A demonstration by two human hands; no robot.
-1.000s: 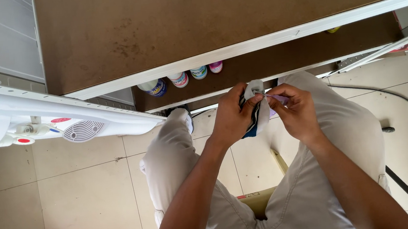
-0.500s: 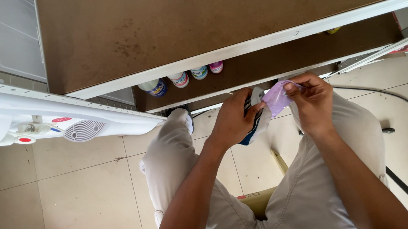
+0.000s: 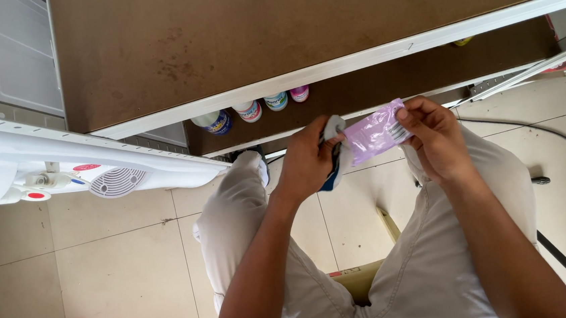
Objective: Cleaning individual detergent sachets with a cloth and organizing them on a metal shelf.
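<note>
At the bottom of the frame the person's forearms rise over light trousers, with open tiled floor [image 3: 109,260] to the lower left. At centre the left hand [image 3: 307,160] is curled shut around a grey and blue object [image 3: 333,149], only partly seen. Just right of it, the right hand [image 3: 435,139] pinches the right end of a pale purple plastic packet [image 3: 375,133] between thumb and fingers; the packet's left end meets the left hand. Beyond, a white-edged brown tabletop [image 3: 233,42] spans the upper frame. Under its edge a lower shelf [image 3: 385,84] holds four bottles [image 3: 252,110] in a row. A white appliance [image 3: 95,170] lies at middle left.
</note>
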